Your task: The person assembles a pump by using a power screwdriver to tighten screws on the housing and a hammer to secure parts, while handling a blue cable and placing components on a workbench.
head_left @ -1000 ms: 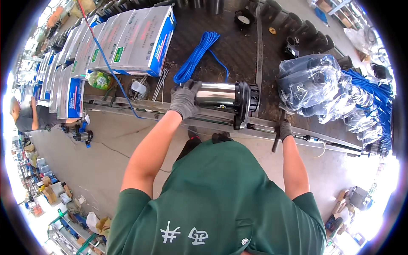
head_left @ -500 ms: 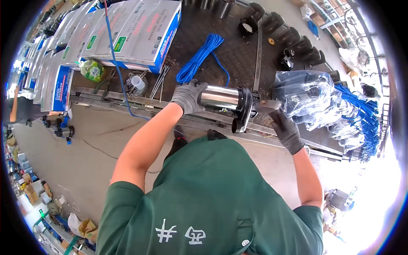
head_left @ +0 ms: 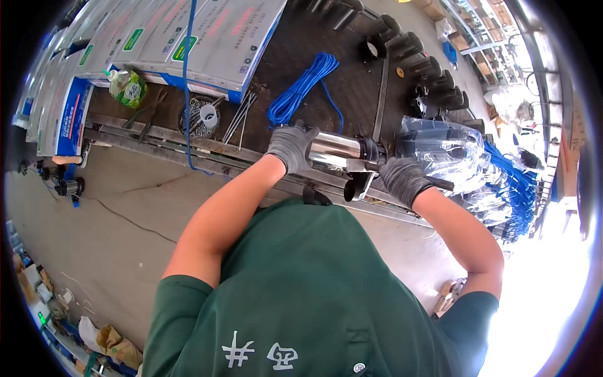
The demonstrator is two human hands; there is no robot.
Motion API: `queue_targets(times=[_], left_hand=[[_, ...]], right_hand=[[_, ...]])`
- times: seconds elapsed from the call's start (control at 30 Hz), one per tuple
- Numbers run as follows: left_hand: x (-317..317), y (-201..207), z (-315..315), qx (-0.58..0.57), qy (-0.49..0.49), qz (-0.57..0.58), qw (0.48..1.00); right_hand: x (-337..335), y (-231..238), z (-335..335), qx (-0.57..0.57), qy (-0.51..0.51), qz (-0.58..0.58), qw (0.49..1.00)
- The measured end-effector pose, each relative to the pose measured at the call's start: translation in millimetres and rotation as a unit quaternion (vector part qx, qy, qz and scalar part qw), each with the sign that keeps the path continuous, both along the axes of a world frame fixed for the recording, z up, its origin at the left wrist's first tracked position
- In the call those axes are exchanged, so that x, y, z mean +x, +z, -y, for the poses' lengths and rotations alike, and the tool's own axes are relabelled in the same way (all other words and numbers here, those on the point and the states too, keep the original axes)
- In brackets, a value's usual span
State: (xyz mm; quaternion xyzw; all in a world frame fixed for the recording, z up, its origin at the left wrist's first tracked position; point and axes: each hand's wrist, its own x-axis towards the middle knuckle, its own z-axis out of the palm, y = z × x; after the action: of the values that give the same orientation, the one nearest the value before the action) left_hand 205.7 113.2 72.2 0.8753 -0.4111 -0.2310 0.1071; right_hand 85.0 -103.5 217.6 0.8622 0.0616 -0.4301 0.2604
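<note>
A shiny steel cylinder (head_left: pixel 338 146) with a black end piece (head_left: pixel 372 151) lies sideways at the workbench's front edge. Its left end sits in the grip of my grey-gloved left hand (head_left: pixel 291 148). My right hand (head_left: pixel 403 178), gloved too, is closed round a hammer; the dark handle end (head_left: pixel 443 184) sticks out on the right. The hammer's metal head (head_left: pixel 360 166) is at the cylinder's right end, by the black part; whether they touch I cannot tell. A flat bracket-like part with a round black opening (head_left: pixel 353 190) juts toward me below.
A coil of blue cable (head_left: pixel 303 88) lies behind the cylinder. Plastic-wrapped units (head_left: pixel 449 147) stand right. Dark cylinders (head_left: pixel 405 45) line the back. Boxes (head_left: pixel 220 44), a green bottle (head_left: pixel 129 89), a bowl of bolts (head_left: pixel 200 118) and metal rods (head_left: pixel 240 119) are left.
My right hand has brought the hammer leftward, its head now at the cylinder's right end. My left hand keeps its hold; the view has shifted slightly.
</note>
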Motion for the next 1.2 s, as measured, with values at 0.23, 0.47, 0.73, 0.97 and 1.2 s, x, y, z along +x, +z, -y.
queue_targets(times=[0.23,0.47,0.73,0.97,1.2], left_hand=[[4.2,-19.7,-4.0,-0.028,0.001,0.013,1.000],[5.2,-10.6,-3.0,-0.019,-0.010,-0.016,1.000],[3.5,-9.4,-7.1,-0.030,-0.012,-0.010,0.999],[2.4,-14.2,-5.1,-0.035,-0.001,-0.021,0.999],[-0.1,-16.6,-3.5,-0.041,-0.006,-0.013,0.999]], right_hand=[[10.9,10.0,-22.6,0.161,0.092,0.105,0.977],[30.7,-0.2,-26.9,-0.022,0.030,-0.011,0.999],[14.9,6.8,-27.6,0.152,0.052,0.045,0.986],[30.1,13.4,-38.6,0.031,0.031,-0.014,0.999],[-2.0,-12.6,-0.6,0.038,-0.036,0.011,0.999]])
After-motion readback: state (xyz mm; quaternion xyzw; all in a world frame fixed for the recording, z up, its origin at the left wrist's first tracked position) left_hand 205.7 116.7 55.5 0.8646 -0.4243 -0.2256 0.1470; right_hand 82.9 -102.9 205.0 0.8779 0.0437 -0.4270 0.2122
